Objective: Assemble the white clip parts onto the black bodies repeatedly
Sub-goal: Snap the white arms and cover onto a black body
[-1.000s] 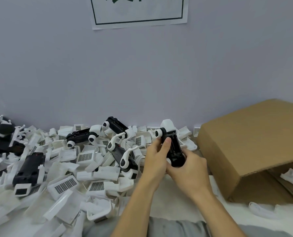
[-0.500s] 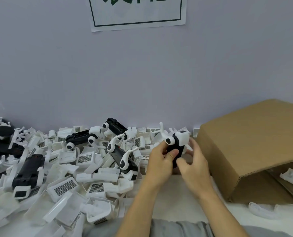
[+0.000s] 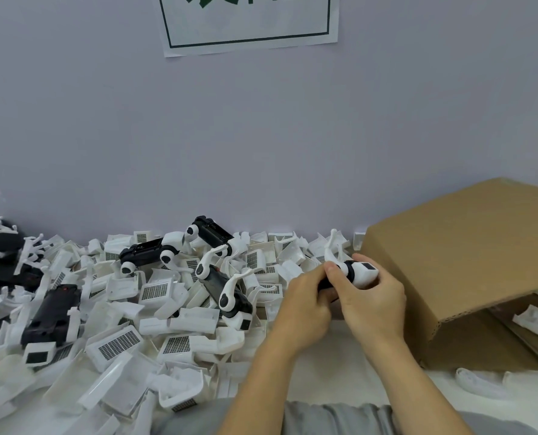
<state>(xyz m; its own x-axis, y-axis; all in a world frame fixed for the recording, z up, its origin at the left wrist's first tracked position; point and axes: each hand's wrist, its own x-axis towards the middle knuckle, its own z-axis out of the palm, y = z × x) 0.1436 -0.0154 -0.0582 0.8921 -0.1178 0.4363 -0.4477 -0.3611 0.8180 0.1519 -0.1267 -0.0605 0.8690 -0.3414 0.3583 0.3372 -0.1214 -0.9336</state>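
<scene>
Centre right of the frame, both hands, left [image 3: 305, 301] and right [image 3: 373, 298], clamp a black body [image 3: 349, 269] with white clip [image 3: 363, 273] seated; several finished units [image 3: 227, 291] lie left, a heap of loose white parts [image 3: 154, 290] apparently remaining.

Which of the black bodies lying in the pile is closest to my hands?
The black body with two white curved clips, lying just beside your left hand; the others sit farther left or back by the wall.

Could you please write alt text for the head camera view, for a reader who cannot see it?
A person's left hand and right hand together grip a black body with a white clip part at its end, beside a cardboard box. To the left lies a pile of white parts against a pale wall.
</scene>
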